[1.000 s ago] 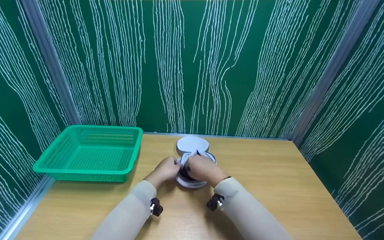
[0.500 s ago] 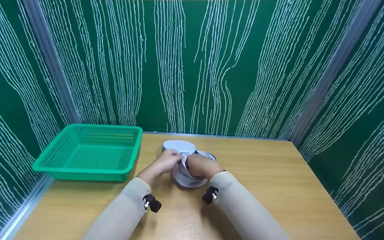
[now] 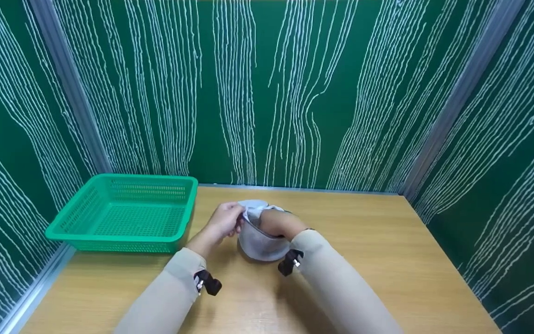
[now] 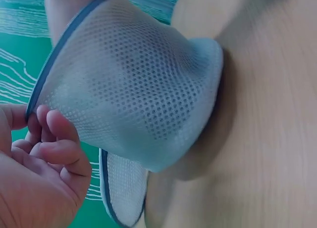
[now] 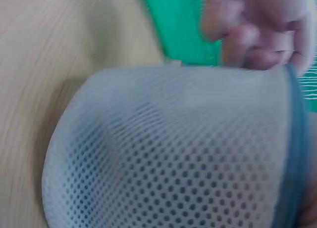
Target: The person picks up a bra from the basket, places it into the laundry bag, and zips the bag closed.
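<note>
A white mesh laundry bag [image 3: 261, 243], round and stiff-walled, stands on the table with its mouth uncovered. Its rim [image 4: 64, 42] carries a blue-grey edging. The round lid flap [image 4: 125, 188] hangs on the far side. With thumb and fingertips my left hand [image 3: 225, 219] pinches the rim at the left. My right hand [image 3: 277, 222] reaches down through the mouth, so its fingers are hidden within the bag and what they do cannot be made out. In the right wrist view the holed mesh wall of the bag [image 5: 163, 154] fills the foreground.
A green plastic basket [image 3: 181, 234] with slotted walls stands on the left of the wooden table [image 3: 378, 264], with nothing seen inside. Green panels [image 3: 341, 116] with wavy white lines close off the back and sides.
My left hand has moved left and slightly up, pulling the rim outward. The bag's mouth is wider and its near wall stands taller. My right hand has gone deeper inside.
</note>
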A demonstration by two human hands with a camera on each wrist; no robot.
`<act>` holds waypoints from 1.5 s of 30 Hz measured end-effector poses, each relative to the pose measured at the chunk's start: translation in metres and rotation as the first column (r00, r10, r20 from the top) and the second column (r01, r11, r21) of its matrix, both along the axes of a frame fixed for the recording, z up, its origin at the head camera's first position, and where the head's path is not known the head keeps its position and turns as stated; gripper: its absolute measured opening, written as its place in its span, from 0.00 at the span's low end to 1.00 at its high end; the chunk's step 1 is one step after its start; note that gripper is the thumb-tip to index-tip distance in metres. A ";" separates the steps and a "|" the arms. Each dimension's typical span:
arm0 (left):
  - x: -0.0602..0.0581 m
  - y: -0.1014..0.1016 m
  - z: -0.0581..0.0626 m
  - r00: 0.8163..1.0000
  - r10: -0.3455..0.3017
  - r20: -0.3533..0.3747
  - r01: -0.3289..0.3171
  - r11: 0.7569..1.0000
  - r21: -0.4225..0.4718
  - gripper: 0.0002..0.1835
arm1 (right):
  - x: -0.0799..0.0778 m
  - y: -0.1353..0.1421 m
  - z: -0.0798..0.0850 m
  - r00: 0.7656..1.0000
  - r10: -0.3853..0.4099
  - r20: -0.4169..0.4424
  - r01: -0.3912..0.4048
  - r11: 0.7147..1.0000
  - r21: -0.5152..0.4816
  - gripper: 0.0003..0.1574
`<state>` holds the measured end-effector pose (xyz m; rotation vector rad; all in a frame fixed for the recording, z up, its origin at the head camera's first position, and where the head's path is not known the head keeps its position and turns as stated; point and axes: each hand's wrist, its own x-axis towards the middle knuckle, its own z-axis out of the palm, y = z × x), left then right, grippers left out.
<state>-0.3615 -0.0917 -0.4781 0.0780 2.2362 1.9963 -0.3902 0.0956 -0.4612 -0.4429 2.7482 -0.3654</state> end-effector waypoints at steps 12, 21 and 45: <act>-0.002 -0.005 -0.005 0.999 0.012 -0.033 -0.014 0.998 -0.065 0.16 | -0.014 0.047 0.024 0.948 -0.195 -0.252 0.108 0.940 -0.322 0.18; -0.005 -0.009 -0.007 0.999 0.009 -0.049 -0.011 0.999 -0.045 0.16 | -0.022 0.080 0.012 0.972 -0.187 -0.143 0.133 0.937 -0.324 0.20; -0.016 -0.010 -0.010 0.993 0.107 -0.046 -0.112 0.987 -0.116 0.11 | -0.018 0.112 -0.007 0.975 -0.200 0.093 0.218 0.821 -0.528 0.25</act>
